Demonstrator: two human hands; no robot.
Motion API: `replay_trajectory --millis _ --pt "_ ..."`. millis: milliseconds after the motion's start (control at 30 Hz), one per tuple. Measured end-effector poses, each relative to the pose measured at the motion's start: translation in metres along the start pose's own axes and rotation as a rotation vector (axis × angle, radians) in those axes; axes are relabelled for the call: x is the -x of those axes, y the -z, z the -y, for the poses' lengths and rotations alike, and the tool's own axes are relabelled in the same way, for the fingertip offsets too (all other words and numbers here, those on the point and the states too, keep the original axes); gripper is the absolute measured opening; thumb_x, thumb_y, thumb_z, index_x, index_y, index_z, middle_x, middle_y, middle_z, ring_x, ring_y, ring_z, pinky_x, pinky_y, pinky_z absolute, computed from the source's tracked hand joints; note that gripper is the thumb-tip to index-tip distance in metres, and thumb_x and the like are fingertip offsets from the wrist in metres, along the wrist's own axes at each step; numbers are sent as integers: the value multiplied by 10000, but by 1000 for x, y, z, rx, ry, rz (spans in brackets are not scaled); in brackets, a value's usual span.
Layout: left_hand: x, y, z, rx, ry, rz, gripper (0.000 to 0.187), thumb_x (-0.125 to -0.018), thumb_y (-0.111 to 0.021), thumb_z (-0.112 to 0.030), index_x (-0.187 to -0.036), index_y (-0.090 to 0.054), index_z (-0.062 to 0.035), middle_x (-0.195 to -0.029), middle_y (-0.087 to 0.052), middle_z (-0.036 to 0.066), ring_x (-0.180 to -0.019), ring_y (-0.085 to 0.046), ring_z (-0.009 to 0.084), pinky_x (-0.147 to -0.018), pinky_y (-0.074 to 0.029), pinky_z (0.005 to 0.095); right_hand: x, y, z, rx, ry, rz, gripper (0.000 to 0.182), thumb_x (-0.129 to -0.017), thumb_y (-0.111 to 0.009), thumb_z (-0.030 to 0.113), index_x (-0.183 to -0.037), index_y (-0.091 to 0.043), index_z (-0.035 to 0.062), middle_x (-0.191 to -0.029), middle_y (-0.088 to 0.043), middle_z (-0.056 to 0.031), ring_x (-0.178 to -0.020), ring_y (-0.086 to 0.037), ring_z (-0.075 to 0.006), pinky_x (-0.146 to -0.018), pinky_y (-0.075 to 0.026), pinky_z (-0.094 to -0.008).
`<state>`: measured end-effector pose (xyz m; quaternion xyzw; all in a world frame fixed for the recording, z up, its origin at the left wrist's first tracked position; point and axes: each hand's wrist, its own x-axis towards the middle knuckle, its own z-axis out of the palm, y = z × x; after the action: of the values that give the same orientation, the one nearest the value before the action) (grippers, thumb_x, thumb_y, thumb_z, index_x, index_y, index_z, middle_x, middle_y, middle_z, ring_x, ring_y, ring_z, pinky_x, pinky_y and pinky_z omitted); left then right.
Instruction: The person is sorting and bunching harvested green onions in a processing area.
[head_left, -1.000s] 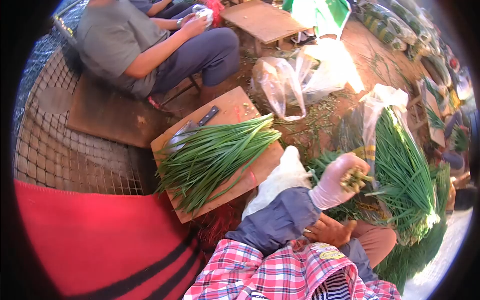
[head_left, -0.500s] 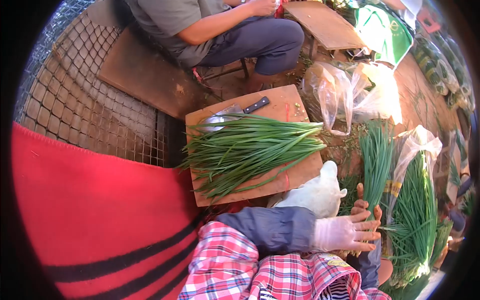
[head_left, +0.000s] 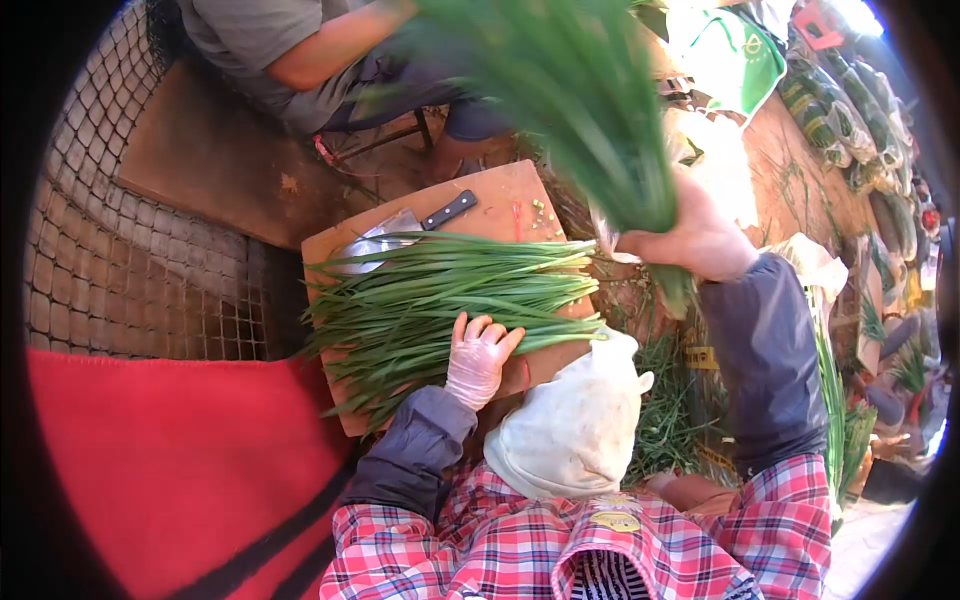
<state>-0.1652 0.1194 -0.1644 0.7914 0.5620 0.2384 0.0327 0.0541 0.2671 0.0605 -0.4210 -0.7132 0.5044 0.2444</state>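
Note:
My right hand (head_left: 698,232), bare, grips a bunch of long green garlic chives (head_left: 610,140) near its stem end. The bunch is raised above the ground, its leaves fanning up and to the left, blurred by motion. A second spread of garlic chives (head_left: 470,290) lies across a wooden board (head_left: 520,190), pale stem ends to the right. My left hand (head_left: 478,358), in a thin clear glove, rests on the near edge of that spread with thumb and fingers apart. On the board's far side a cleaver (head_left: 410,232) with a black handle lies partly under the leaves.
A white cloth bundle (head_left: 570,425) sits before me, against the board. Beyond the board a person (head_left: 260,50) sits near a wooden plank (head_left: 210,150). A red blanket (head_left: 170,440) covers the left. Bagged greens (head_left: 850,100) lie at the far right.
My right hand has lifted the chive bunch from the right side up over the board's far right. My left hand has left that bunch and come onto the chives on the board. The view has shifted.

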Motion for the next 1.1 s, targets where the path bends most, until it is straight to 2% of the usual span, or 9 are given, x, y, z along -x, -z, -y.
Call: replay_trajectory --millis 100,167,300,400,567,600,700,900,1100 --pt "4 -3 -2 34 58 -31 450 -675 -566 -40 -1093 -620 -196 -961 -550 29 -983 -501 264 -933 -357 502 -35 -41 -7 337 381 123 654 -646 -673 70 -1251 -425 55 -917 -621 -153 -754 -631 -275 -693 -500 -370" --pt "2 2 -4 70 91 -13 469 -647 -599 -44 -1105 -608 -144 -963 -547 50 -985 -499 278 -935 -362 484 -43 -74 -17 618 299 201 709 -630 -685 101 -1282 -407 88 -992 -608 -173 -811 -616 -354 -712 -494 -406" --pt "5 13 -12 177 155 34 483 -631 -652 -63 -1109 -589 -81 -1015 -555 78 -984 -502 294 -904 -387 452 -26 -150 -132 1008 237 174 773 -635 -696 154 -1336 -372 168 -1218 -515 -94 -1069 -524 -276 -845 -436 -407" --pt "9 35 -25 225 98 8 482 -634 -698 -111 -1104 -593 -81 -1094 -567 83 -996 -510 292 -862 -416 412 -19 -156 -136 1056 197 64 795 -639 -691 162 -1358 -352 172 -1269 -480 -80 -1157 -461 -253 -926 -379 -453" --pt "-46 59 -32 119 54 -23 689 -621 -744 -172 -1252 -489 -64 -1301 -456 130 -1210 -395 363 -988 -316 503 -25 -147 -148 1023 305 84 826 -623 -718 205 -1357 -346 144 -1313 -445 -111 -1238 -401 -294 -997 -313 -498" --pt "-51 47 -26 86 96 86 831 -615 -769 -257 -1332 -397 -64 -1379 -368 146 -1279 -307 388 -1022 -229 581 -22 -137 -138 997 278 122 837 -613 -729 212 -1354 -347 136 -1311 -446 -117 -1240 -398 -306 -1002 -307 -503" --pt "-54 14 -6 -63 143 220 934 -640 -733 -458 -1397 -309 -112 -1430 -275 153 -1305 -226 433 -996 -182 659 -6 -96 -119 765 267 18 877 -589 -760 220 -1345 -339 80 -1302 -447 -155 -1245 -382 -359 -1028 -292 -486" --pt "-57 4 -5 -184 290 252 1017 -626 -714 -545 -1430 -245 -134 -1440 -249 169 -1302 -221 451 -1006 -170 658 109 -16 -155 576 -11 -255 804 -686 -710 198 -1358 -310 14 -1344 -405 -198 -1266 -346 -393 -1041 -292 -436" --pt "-65 30 -18 -214 241 374 1112 -564 -735 -581 -1423 -233 -86 -1440 -257 175 -1317 -215 431 -1002 -174 660 241 7 -176 427 -261 -460 786 -702 -724 151 -1357 -317 0 -1341 -425 -187 -1265 -386 -321 -1052 -298 -386"
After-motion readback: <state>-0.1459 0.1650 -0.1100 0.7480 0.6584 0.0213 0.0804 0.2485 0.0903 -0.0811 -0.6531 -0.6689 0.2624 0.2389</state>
